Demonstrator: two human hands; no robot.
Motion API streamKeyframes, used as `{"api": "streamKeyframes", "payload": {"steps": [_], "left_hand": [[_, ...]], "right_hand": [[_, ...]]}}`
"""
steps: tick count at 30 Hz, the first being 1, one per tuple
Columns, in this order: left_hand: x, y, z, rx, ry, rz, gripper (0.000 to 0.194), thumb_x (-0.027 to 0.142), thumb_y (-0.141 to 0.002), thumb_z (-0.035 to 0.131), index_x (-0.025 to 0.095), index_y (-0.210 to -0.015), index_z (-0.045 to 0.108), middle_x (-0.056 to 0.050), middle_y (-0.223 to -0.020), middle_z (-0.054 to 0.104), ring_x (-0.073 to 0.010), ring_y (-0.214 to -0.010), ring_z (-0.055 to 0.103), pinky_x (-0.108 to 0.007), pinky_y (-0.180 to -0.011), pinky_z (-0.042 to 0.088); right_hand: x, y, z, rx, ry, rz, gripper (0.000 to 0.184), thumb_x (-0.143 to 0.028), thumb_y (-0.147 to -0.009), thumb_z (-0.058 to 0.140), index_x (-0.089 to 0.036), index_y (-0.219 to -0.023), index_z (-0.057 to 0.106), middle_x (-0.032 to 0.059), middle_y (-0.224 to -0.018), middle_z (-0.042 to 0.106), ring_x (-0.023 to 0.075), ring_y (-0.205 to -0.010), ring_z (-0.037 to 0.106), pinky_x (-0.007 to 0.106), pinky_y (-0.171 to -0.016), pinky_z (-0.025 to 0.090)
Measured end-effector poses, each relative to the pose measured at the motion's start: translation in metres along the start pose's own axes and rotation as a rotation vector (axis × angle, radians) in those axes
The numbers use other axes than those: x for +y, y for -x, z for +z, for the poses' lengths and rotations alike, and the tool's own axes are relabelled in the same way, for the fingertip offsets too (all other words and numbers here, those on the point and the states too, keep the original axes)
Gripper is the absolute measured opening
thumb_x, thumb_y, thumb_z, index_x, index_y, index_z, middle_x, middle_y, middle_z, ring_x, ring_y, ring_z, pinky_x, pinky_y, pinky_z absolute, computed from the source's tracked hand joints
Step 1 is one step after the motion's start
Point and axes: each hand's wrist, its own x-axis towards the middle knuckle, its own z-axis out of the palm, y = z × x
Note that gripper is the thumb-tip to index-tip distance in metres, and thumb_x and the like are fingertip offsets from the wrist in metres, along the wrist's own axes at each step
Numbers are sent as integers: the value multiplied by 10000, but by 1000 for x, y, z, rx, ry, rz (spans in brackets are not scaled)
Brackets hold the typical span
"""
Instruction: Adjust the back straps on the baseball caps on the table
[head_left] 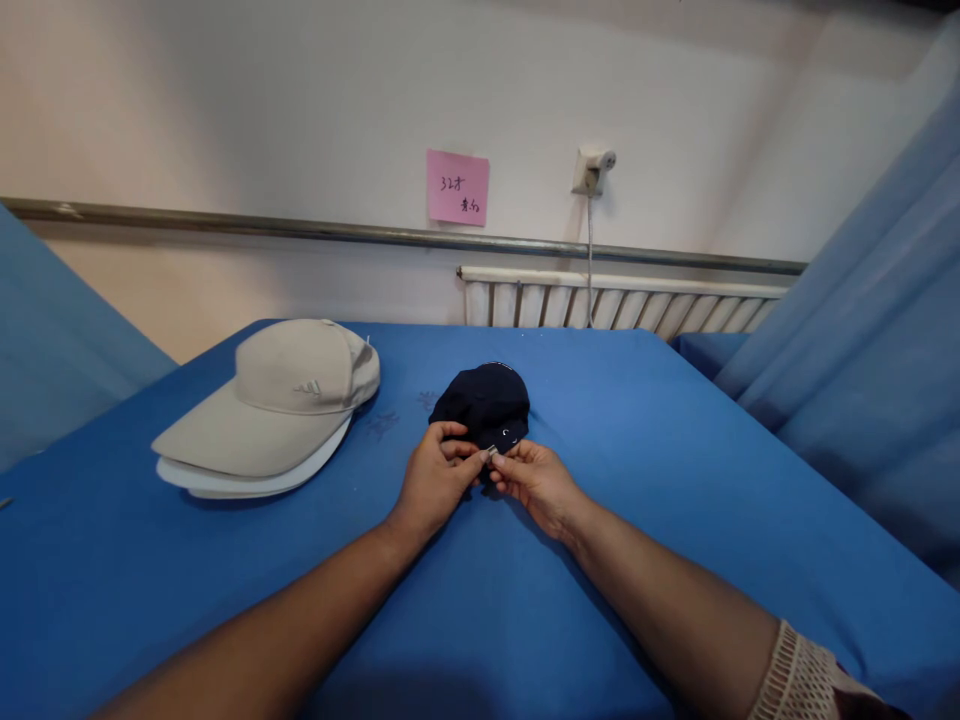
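Observation:
A dark navy cap (480, 400) lies on the blue-covered table, its back side toward me. At its near edge is a small metallic buckle (491, 452), partly covered by my fingers. My left hand (444, 468) is closed, thumb and fingers pinching at the buckle, with its upper fingers against the cap's cloth. From the other side my right hand (536, 480) pinches the cap's edge beside the buckle. Both thumb tips nearly meet there. How the strap runs through the buckle is hidden. Farther left rests a stack of light caps, a beige cap (292, 385) on top.
The blue cover (637, 450) spreads over the table. Behind it are a white radiator (555, 300), a metal rail (315, 228), a pink note (457, 188) and a wall socket with a plug (592, 170). Blue curtains (885, 330) hang at both sides.

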Motion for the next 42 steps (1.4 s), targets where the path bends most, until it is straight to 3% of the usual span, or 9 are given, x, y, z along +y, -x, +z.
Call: {"api": "streamKeyframes", "payload": {"steps": [8, 16, 28, 32, 36, 42], "left_hand": [[-3, -2, -1, -12, -15, 11, 462, 303, -683, 741, 178, -1020, 452, 28, -714, 640, -114, -497, 586, -233, -459, 460], [2, 3, -1, -17, -135, 106, 442, 318, -701, 731, 183, -1036, 475, 12, -763, 655, -124, -597, 605, -246, -548, 467], [0, -2, -3, 1, -126, 135, 453, 309, -720, 714, 184, -1068, 451, 21, -760, 631, -128, -633, 606, -248, -590, 466], [4, -7, -10, -17, -54, 94, 464, 310, -678, 739, 187, -1030, 462, 39, -729, 609, -119, -617, 599, -231, -570, 455], [10, -12, -20, -110, -12, 42, 462, 319, -652, 738, 199, -1000, 459, 58, -714, 586, -95, -553, 557, -209, -516, 420], [17, -16, -33, -107, 4, 72, 459, 301, -646, 750, 198, -1007, 485, 47, -732, 587, -102, -591, 563, -212, -532, 419]], "right_hand": [[-3, 1, 0, 3, -6, 12, 317, -342, -646, 868, -136, -785, 670, 16, -739, 665, 96, -646, 590, 246, -632, 454], [-10, 3, 2, 63, -43, 86, 344, -386, -651, 861, -139, -760, 647, 38, -740, 689, 115, -634, 615, 246, -597, 458], [-5, 0, 0, 42, 2, -11, 336, -352, -619, 878, -149, -712, 626, -3, -675, 631, 98, -616, 567, 252, -628, 451], [-7, 0, -1, 32, -87, 9, 306, -305, -636, 867, -161, -770, 632, 8, -753, 652, 112, -659, 601, 246, -621, 468], [-10, -5, -9, 88, -221, 29, 267, -253, -661, 848, -175, -771, 618, -5, -736, 644, 103, -666, 607, 220, -609, 482], [-16, -6, -14, 86, -207, 27, 271, -208, -642, 841, -168, -819, 640, 20, -842, 676, 80, -643, 579, 205, -592, 471]]}}
